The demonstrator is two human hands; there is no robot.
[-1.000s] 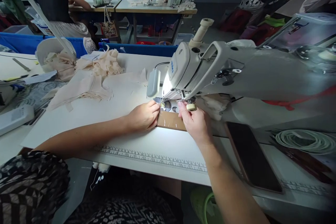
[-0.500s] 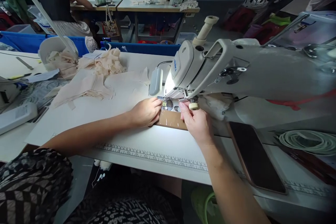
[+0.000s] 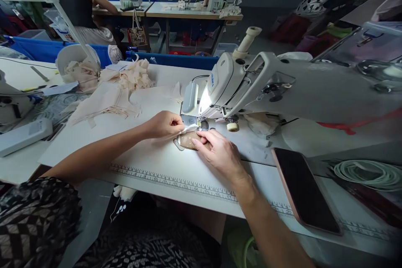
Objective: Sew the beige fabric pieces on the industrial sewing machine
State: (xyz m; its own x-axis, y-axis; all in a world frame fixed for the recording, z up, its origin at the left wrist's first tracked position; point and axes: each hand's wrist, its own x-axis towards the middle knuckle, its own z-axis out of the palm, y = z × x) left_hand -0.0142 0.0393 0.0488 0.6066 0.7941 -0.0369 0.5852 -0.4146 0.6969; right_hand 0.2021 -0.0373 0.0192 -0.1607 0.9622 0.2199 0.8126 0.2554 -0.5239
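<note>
My left hand [image 3: 166, 124] is closed in a pinch at the left end of a thin white strip [image 3: 190, 127], just left of the needle area. My right hand [image 3: 218, 146] has its thumb and forefinger closed on the right part of a shiny brown piece [image 3: 187, 140] in front of the needle. Its material is unclear, and the fingers hide part of it. Above both hands stands the head of a white sewing machine [image 3: 216, 86], its lamp lighting the metal needle plate [image 3: 189, 119].
Pale fabric pieces [image 3: 105, 102] lie left on the table, by a crumpled fabric heap [image 3: 138, 74]. A phone [image 3: 306, 188] and coiled cord [image 3: 366, 172] are at the right. A ruler tape [image 3: 176, 184] runs along the front edge. A person [image 3: 83, 4] sits beyond.
My left hand has moved left from the needle plate, and a white strip now shows by it. My right hand has shifted slightly left and down, over the brown piece, which shows less.
</note>
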